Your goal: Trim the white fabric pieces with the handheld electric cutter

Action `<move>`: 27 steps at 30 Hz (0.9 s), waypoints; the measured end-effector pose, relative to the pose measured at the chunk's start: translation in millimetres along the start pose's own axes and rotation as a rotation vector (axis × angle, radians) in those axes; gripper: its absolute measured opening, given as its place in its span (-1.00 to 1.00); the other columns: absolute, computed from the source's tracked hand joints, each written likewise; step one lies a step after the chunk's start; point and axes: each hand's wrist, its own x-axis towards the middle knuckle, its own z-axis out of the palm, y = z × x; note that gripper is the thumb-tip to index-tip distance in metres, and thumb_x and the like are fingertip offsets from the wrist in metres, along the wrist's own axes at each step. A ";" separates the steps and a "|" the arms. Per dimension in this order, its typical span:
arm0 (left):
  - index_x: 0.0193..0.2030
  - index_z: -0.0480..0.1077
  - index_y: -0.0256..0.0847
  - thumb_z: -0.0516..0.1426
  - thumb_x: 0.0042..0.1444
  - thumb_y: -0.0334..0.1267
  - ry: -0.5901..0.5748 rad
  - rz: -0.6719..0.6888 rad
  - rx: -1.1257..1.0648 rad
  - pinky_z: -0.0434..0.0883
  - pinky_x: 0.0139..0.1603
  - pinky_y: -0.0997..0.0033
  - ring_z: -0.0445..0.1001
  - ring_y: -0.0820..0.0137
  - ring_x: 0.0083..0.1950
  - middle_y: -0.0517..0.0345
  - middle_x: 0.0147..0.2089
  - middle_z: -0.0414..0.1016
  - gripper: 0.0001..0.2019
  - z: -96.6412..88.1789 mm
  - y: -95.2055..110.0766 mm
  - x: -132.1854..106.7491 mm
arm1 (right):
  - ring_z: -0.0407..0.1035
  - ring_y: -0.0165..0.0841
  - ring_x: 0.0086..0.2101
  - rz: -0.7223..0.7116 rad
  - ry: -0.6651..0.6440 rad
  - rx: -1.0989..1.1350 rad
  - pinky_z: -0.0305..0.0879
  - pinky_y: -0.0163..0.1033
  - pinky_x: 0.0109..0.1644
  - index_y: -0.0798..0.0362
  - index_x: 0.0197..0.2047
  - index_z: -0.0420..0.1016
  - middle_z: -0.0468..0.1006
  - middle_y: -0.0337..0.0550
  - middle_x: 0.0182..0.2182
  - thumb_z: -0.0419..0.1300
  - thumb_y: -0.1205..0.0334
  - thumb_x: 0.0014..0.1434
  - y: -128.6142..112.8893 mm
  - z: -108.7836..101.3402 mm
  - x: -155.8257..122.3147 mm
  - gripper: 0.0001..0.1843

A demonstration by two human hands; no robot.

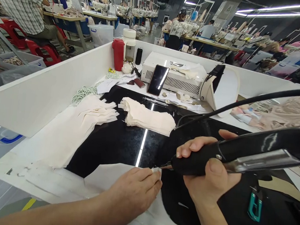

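Observation:
My right hand is wrapped around a black corded hand tool with a silver lever along its side. The tool's narrow metal tip points left and meets the edge of a pale fabric piece. My left hand is closed, its fingers pressed together over that edge close to the tip. What lies under the fingers is partly hidden. Beyond the hands lies a stack of cream fabric pieces. Another stack of longer cream pieces rests to the left, fanned at its far end.
Teal thread snips lie on the black board at right. Behind are a phone, a white vented box, a red cup and green cord. A black cable arches overhead at right. White side walls bound the table.

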 end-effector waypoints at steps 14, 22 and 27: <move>0.22 0.61 -0.41 0.11 0.62 -0.47 -0.011 -0.015 -0.014 0.66 0.08 0.27 0.69 0.26 0.12 -0.05 0.28 0.73 -0.75 1.5 1.1 -0.3 | 0.50 -0.29 -0.53 0.014 -0.022 0.024 0.51 -0.16 -0.51 -0.19 0.16 0.67 0.65 -0.34 -0.37 0.65 0.04 0.22 3.1 3.5 -6.8 -0.51; 0.28 0.56 -0.36 0.04 0.68 -0.42 -0.076 -0.068 -0.014 0.65 0.07 0.20 0.69 0.19 0.17 -0.08 0.34 0.71 -0.72 -9.3 -32.0 -9.0 | 0.50 -0.31 -0.53 0.015 0.004 0.020 0.53 -0.18 -0.50 -0.16 0.10 0.67 0.67 -0.37 -0.39 0.71 -0.01 0.09 -12.0 -0.9 1.9 -0.43; 0.32 0.54 -0.39 -0.08 0.76 -0.33 -0.104 -0.095 0.090 0.63 0.31 0.13 0.67 0.14 0.32 -0.15 0.34 0.70 -0.62 -30.1 -66.1 -19.8 | 0.49 -0.31 -0.55 0.035 0.006 0.031 0.53 -0.19 -0.53 -0.14 0.06 0.71 0.70 -0.35 -0.42 0.72 0.02 0.05 -24.9 -4.3 -2.5 -0.45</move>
